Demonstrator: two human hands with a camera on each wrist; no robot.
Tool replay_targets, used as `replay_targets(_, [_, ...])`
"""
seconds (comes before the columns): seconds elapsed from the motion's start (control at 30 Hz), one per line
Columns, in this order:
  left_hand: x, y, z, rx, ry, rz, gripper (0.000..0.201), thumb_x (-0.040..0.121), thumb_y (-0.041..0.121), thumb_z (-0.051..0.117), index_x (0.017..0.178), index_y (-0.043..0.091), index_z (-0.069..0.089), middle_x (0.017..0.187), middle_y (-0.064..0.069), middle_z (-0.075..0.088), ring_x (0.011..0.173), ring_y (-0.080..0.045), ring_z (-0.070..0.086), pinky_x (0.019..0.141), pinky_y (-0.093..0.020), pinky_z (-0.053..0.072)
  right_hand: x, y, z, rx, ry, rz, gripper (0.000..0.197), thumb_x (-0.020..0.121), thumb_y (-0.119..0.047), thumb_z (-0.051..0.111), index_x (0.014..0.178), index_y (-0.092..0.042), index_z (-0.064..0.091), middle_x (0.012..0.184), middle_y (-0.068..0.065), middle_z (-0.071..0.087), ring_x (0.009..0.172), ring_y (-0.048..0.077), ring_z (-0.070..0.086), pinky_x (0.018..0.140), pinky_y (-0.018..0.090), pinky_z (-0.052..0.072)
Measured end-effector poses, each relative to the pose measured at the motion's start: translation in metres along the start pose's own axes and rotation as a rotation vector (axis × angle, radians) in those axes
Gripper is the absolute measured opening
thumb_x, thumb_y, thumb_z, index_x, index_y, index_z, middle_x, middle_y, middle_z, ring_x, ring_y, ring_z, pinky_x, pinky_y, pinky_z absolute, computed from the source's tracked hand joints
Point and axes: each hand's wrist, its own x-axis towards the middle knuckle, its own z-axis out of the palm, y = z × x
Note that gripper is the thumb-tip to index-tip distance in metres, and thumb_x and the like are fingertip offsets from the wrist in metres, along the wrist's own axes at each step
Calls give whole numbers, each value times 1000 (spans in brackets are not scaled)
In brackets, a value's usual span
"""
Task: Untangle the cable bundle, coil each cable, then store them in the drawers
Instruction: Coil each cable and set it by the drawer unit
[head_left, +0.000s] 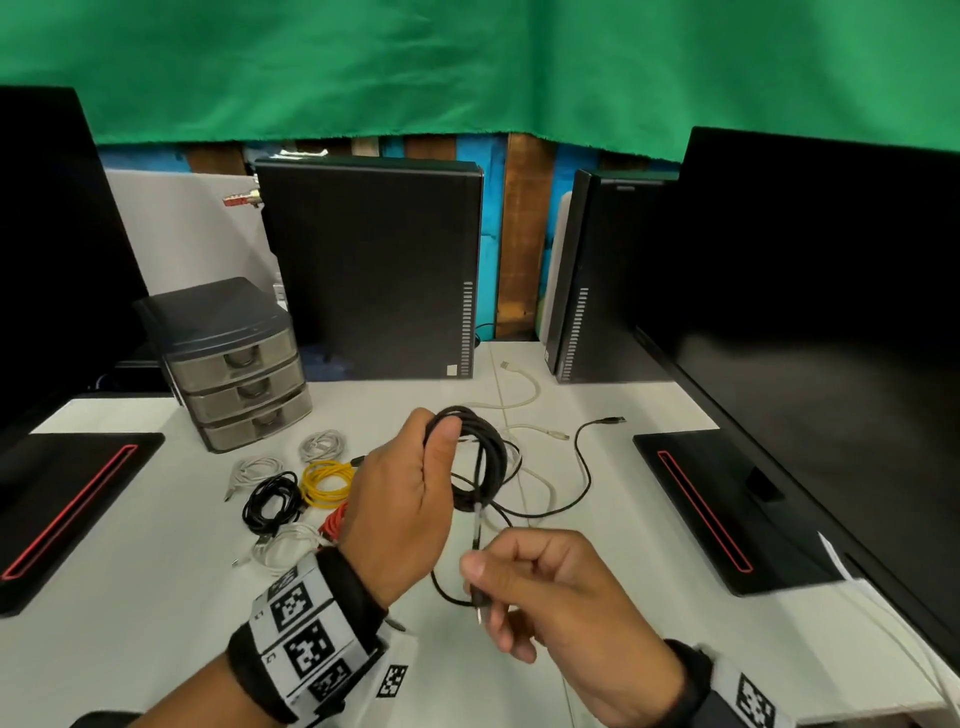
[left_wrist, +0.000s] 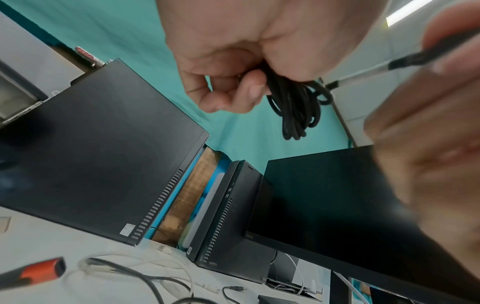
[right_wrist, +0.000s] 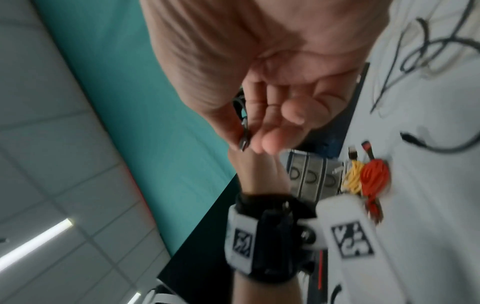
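My left hand (head_left: 402, 499) grips a black coil (head_left: 480, 457) above the desk (head_left: 156, 597), thumb clamped over the loops. My right hand (head_left: 545, 592) pinches that cable's plug (head_left: 479, 605) just below the coil. To the left I see finished coils lying together: white (head_left: 322, 445), yellow (head_left: 327, 483), black (head_left: 272, 501), orange (right_wrist: 375, 178). The drawers (head_left: 244, 387) stand behind them, all closed. Beyond the coil a loose white cable (head_left: 519, 402) and a black lead (head_left: 587, 467) trail across the desk.

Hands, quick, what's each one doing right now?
Left hand: fingers curled round the black cable coil, holding it up.
Right hand: fingers pinching that cable's free end.
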Motion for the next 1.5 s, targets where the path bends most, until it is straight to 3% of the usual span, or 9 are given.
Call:
replay_targets(0.23, [-4,7,3,-163,-81,-54,34,104,49,28,79,30,43,61,10,47,52,-9,42,51,-20,34,10,-9,-16,-38,128,-12,56,70,-47,80,117,-22,63,102,9,74,83,18,71,52,28,49])
replay_targets(0.47, [-15,4,13,-247,-194,-112,40,100,58,25,85,26,45,71,1,55,65,-16,53,67,-39,48,13,-3,-15,160,194,-49,40,80,-13,74,116,-8,58,83,10,71,70,22,69,48,26,49])
replay_targets(0.53, [-16,4,13,-311,-243,-132,36,97,60,29,87,32,50,74,12,59,69,-8,54,68,-28,47,14,-6,-21,145,243,-82,29,88,-6,69,116,-7,59,84,11,73,69,21,68,49,26,50])
replay_targets(0.63, [-12,5,10,-466,-368,-179,31,93,56,48,107,34,65,99,13,72,96,-9,66,86,-23,50,15,-13,-33,-12,283,-140,20,95,-2,60,113,-10,65,83,11,74,66,21,67,51,26,51])
replay_targets(0.83, [-8,-3,9,-679,-495,-460,63,64,34,83,119,22,55,94,-14,76,86,-24,72,83,-37,56,13,-7,-42,-651,179,-270,28,94,-16,62,117,-31,66,96,-12,73,92,11,70,66,15,51])
replay_targets(0.93, [-10,-1,10,-691,-457,-465,49,73,20,78,119,23,62,95,-18,74,85,-23,71,82,-34,55,10,-1,-35,-747,202,-243,36,95,-28,60,128,-36,49,92,-9,70,76,10,71,61,18,52])
replay_targets(1.03, [-4,-1,9,-806,-351,-499,41,72,11,71,112,15,63,75,-8,69,74,-16,66,79,-31,54,10,-3,-37,-683,242,-84,33,96,-40,61,119,-36,38,76,7,70,53,12,65,55,26,54])
replay_targets(1.13, [2,-1,7,-865,-328,-496,39,77,9,73,113,11,59,58,-1,54,61,-13,54,72,-26,48,11,-6,-39,-639,208,-13,16,97,-33,63,96,-20,54,70,13,70,43,7,56,49,20,46])
replay_targets(1.5, [10,-6,2,-448,-274,-325,9,96,17,63,102,17,70,71,18,66,63,1,58,62,-12,44,-5,-40,-50,-473,103,-278,21,95,-19,62,78,-7,66,58,9,65,51,13,57,56,19,46])
